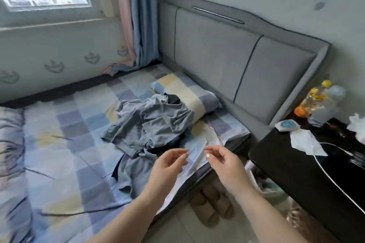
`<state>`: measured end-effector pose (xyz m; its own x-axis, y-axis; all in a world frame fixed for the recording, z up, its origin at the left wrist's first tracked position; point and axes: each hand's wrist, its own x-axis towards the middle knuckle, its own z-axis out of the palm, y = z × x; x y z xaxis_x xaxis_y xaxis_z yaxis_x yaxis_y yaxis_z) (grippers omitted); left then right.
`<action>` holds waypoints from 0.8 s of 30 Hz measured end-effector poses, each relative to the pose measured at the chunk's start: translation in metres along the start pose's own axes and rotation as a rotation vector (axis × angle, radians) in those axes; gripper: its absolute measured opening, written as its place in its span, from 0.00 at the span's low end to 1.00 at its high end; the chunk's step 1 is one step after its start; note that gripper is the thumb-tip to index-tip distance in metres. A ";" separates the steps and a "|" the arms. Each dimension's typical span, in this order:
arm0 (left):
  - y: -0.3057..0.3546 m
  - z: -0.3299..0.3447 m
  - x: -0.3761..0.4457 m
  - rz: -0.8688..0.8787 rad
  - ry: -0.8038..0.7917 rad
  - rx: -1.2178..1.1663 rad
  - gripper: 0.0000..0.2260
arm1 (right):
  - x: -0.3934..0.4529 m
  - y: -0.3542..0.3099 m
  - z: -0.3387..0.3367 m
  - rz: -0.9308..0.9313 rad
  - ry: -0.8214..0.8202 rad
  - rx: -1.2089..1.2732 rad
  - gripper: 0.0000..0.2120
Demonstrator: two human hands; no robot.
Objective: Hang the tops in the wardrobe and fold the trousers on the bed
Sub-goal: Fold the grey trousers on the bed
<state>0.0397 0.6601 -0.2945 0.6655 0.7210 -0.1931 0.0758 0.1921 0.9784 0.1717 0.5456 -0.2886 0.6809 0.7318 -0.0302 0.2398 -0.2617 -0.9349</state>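
A crumpled heap of grey-blue clothes (150, 124) lies on the checked bedsheet (69, 144), partly leaning on the pillow (189, 92). A dark garment (173, 99) shows under the heap at its far side and again at its near edge. Another grey piece (134, 171) spreads toward the bed's near edge. My left hand (167, 165) and my right hand (223, 162) hover side by side above the bed's edge, just in front of the heap. Their fingers are loosely curled and hold nothing. No wardrobe is in view.
A padded grey headboard (227, 55) backs the bed. A black bedside table (308, 167) at the right carries bottles (316, 100), tissues and a white cable. Slippers (213, 207) lie on the floor by the bed. A window and curtains (138, 16) stand at the far left.
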 end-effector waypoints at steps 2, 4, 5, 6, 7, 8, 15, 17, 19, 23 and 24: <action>-0.004 -0.031 0.014 -0.037 0.066 0.006 0.05 | 0.025 -0.003 0.021 0.005 -0.044 0.000 0.10; -0.010 -0.058 0.030 -0.071 0.116 0.007 0.05 | 0.051 -0.004 0.039 0.017 -0.096 -0.019 0.09; -0.012 -0.069 0.037 -0.082 0.134 0.015 0.05 | 0.061 -0.005 0.046 0.025 -0.113 -0.016 0.09; -0.016 -0.078 0.044 -0.091 0.155 0.020 0.05 | 0.073 -0.004 0.053 0.037 -0.129 -0.016 0.09; -0.018 -0.086 0.051 -0.101 0.176 0.020 0.05 | 0.084 -0.003 0.059 0.046 -0.141 -0.018 0.09; -0.021 -0.093 0.059 -0.111 0.198 0.011 0.05 | 0.095 -0.001 0.064 0.058 -0.159 -0.020 0.09; -0.037 -0.118 0.152 -0.200 0.317 0.009 0.05 | 0.199 0.026 0.092 0.144 -0.249 -0.053 0.08; -0.042 -0.122 0.184 -0.236 0.347 -0.002 0.05 | 0.232 0.037 0.103 0.173 -0.281 -0.061 0.07; -0.053 -0.132 0.220 -0.285 0.389 -0.011 0.05 | 0.270 0.053 0.123 0.204 -0.341 -0.079 0.07; -0.088 -0.167 0.277 -0.358 0.521 -0.046 0.06 | 0.332 0.086 0.183 0.221 -0.493 -0.126 0.07; -0.103 -0.178 0.288 -0.378 0.563 -0.064 0.06 | 0.345 0.098 0.202 0.217 -0.530 -0.147 0.07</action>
<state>0.0911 0.9667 -0.4640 0.1128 0.8300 -0.5463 0.1711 0.5253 0.8335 0.2901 0.8993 -0.4618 0.2957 0.8562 -0.4237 0.2528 -0.4979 -0.8296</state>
